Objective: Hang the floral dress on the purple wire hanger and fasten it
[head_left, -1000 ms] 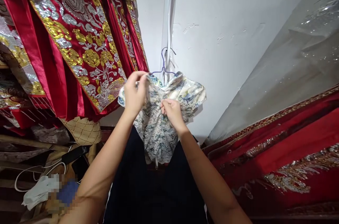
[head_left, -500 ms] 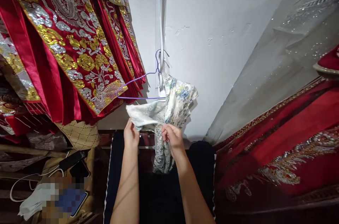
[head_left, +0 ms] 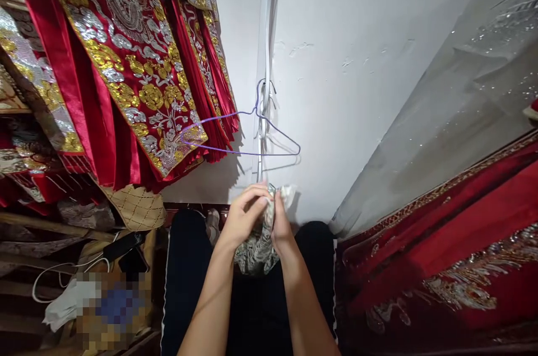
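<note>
The fingers of the left hand (head_left: 244,216) and right hand (head_left: 281,227) close on the bunched floral garment (head_left: 258,246), held near, below the bare purple hanger (head_left: 244,134) on the wall. Step in hand: gathering the cloth; the next move likely calls for a steady regrip.
</note>
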Demonstrator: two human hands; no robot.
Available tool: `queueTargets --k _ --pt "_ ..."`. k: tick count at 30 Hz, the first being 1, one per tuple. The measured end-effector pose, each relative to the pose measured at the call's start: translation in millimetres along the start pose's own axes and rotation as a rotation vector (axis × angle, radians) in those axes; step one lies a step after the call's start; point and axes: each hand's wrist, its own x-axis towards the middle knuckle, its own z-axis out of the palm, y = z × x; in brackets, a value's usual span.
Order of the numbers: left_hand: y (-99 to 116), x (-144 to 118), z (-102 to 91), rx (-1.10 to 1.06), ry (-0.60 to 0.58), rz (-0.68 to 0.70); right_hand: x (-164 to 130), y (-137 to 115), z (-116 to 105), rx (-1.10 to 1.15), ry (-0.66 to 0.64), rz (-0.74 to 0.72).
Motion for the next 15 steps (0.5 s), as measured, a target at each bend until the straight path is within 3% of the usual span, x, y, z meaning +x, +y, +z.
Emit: queueTargets --k 2,4,7,9,12,15 --pt "10.8 0.5 0.3 0.183 -0.096 0.076 -6.9 -7.8 6.5 0.094 -0.024 0.047" --pt "17.7 3.3 -2.5 0.248 -0.107 0.084 -13.7 -15.4 7.8 0.112 -0.038 0.091" --pt "17.7 10.0 -12.0 0.208 -0.095 -0.003 -19.3 -28.3 3.2 0.089 -0.091 0.14" --pt "11.2 15.2 -21.5 0.168 -0.17 -0.072 -18.0 -40.2 -1.4 0.036 -0.142 0.127" --pt "-4.1 22.0 -40.0 0.185 -0.403 -0.169 -5.8 -65.0 -10.7 -0.098 -0.234 -0.002" --pt "-18.7 27.0 -65.5 0.363 -0.581 -0.226 22.7 -92.5 -25.2 -0.264 -0.139 -0.291"
